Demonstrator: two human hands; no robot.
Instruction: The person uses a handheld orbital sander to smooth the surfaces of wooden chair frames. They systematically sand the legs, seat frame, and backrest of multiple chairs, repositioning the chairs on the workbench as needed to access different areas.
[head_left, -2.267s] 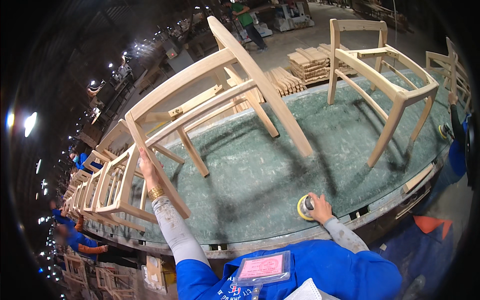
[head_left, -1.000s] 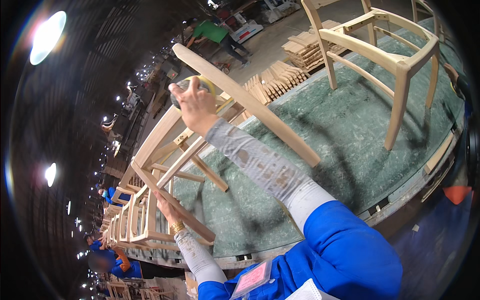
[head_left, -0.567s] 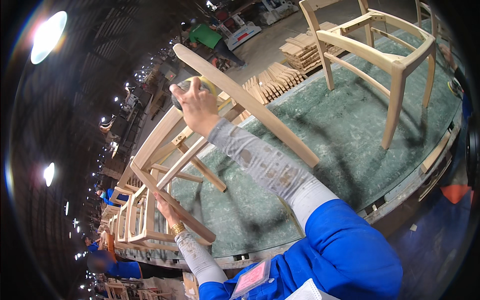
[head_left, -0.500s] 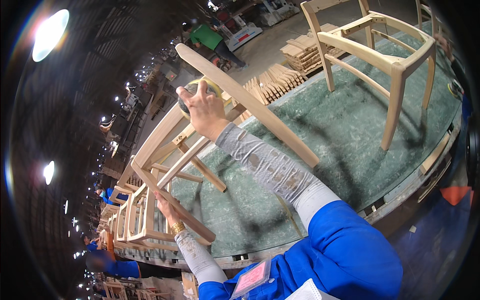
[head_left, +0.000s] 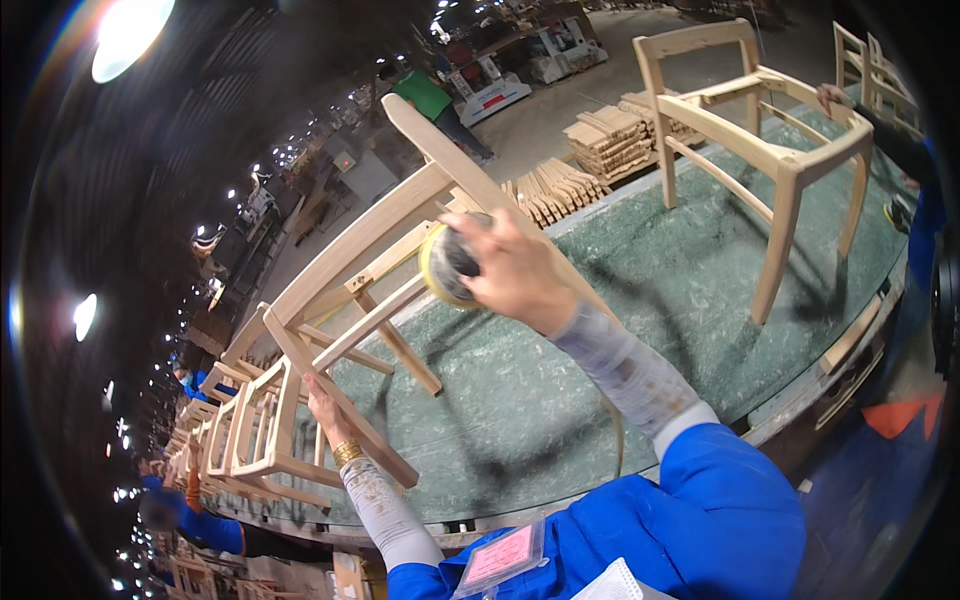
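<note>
A pale wooden chair frame (head_left: 345, 250) lies tipped over in front of me, its legs and rails at a slant. My left hand (head_left: 324, 410) is closed around its nearer left leg, low down. In my right hand (head_left: 518, 272) is a round palm sander (head_left: 452, 262) with a dark grey top and a yellow rim, fingers spread over its top. The sander is beside the long right-hand leg (head_left: 470, 175), near the rails. Whether its pad touches the wood is hidden.
The chair rests on a green, dusty worktable (head_left: 540, 420). A hose (head_left: 617, 440) hangs below my right forearm. Another chair frame (head_left: 775, 160) stands upright at right, a person's hand (head_left: 835, 97) on it. Stacked wooden parts (head_left: 610, 145) lie beyond; several chairs line the left.
My right hand has brought the sander down and to the right, from the rail's upper end to the long leg's inner side. My left hand keeps its grip. The view has shifted slightly.
</note>
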